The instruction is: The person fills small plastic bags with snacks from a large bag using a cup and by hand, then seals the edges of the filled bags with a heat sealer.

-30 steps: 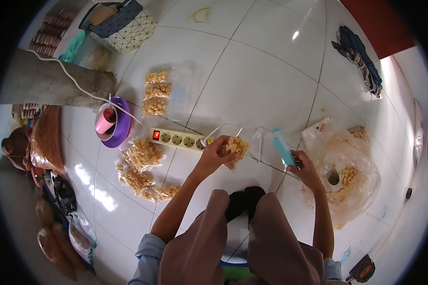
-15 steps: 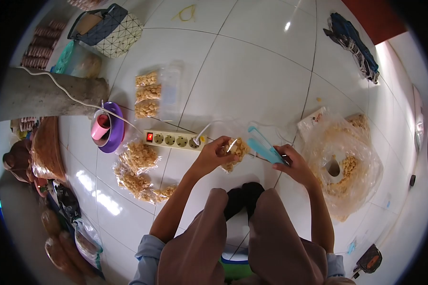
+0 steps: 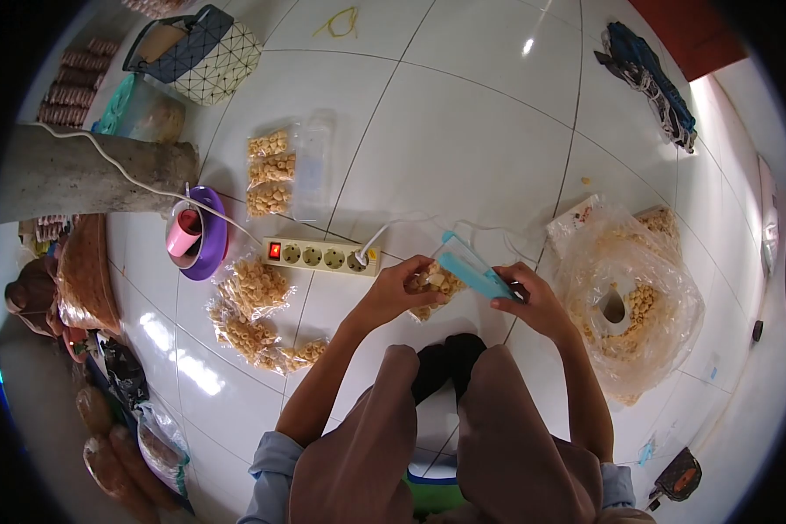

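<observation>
1. Left hand (image 3: pixel 393 294): fingers closed on snack packet (image 3: pixel 435 288), centre, right of power strip (image 3: pixel 321 257).
2. Right hand (image 3: pixel 537 304): fingers gripping blue tool (image 3: pixel 473 277), arms parted, beside packet; contact unclear.
3. Step, judged: fitting tool to packet. Next move calls for aligning packet edge between arms.

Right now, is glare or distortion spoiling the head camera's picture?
Head view: white glare on the floor, lower left, with a smaller spot near the top; head view: fisheye curving the tile lines, black corners; head view: blue tool clear enough to make out.
</observation>
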`<state>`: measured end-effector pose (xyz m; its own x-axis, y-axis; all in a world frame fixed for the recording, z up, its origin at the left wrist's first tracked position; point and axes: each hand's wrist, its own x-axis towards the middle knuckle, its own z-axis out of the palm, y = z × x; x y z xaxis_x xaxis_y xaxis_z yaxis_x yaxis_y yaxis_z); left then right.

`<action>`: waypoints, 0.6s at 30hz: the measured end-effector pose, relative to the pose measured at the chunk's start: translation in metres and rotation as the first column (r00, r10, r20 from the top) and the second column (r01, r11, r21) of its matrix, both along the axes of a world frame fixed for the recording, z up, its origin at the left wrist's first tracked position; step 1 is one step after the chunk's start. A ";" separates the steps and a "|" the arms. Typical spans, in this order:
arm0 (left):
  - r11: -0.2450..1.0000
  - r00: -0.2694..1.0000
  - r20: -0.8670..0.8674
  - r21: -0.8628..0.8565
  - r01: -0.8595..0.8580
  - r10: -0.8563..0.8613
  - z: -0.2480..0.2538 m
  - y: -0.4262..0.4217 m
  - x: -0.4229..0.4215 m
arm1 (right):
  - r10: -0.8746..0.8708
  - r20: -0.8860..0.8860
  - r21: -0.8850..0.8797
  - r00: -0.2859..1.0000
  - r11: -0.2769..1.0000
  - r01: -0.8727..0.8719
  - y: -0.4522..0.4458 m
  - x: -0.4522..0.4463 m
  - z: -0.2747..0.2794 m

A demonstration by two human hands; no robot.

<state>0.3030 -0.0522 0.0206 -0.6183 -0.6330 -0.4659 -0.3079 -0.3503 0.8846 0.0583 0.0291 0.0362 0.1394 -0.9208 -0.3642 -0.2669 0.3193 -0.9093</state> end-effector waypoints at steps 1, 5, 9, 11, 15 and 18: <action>1.000 1.000 0.000 0.001 0.000 0.000 0.001 0.000 0.000 | 0.000 0.000 0.001 1.000 1.000 0.000 0.000 0.001 0.001; 0.999 1.000 -0.006 0.023 -0.025 0.025 -0.002 0.001 0.000 | -0.056 0.004 -0.017 0.998 0.998 0.056 -0.001 0.003 0.003; 0.999 1.000 0.001 0.029 -0.024 0.024 -0.001 0.002 0.000 | -0.091 0.001 -0.029 0.996 0.995 0.091 -0.002 0.005 0.004; 0.999 1.000 0.000 0.031 -0.025 0.025 -0.001 0.002 0.000 | -0.098 -0.003 -0.026 0.995 0.995 0.098 -0.002 0.005 0.004; 0.999 1.000 0.009 0.027 -0.020 0.020 -0.004 0.003 0.001 | -0.117 -0.023 -0.025 0.993 0.993 0.116 -0.002 0.006 0.004; 0.999 1.000 0.004 0.028 -0.025 0.025 -0.008 0.006 0.001 | -0.125 -0.042 -0.027 0.991 0.992 0.124 -0.003 0.008 0.006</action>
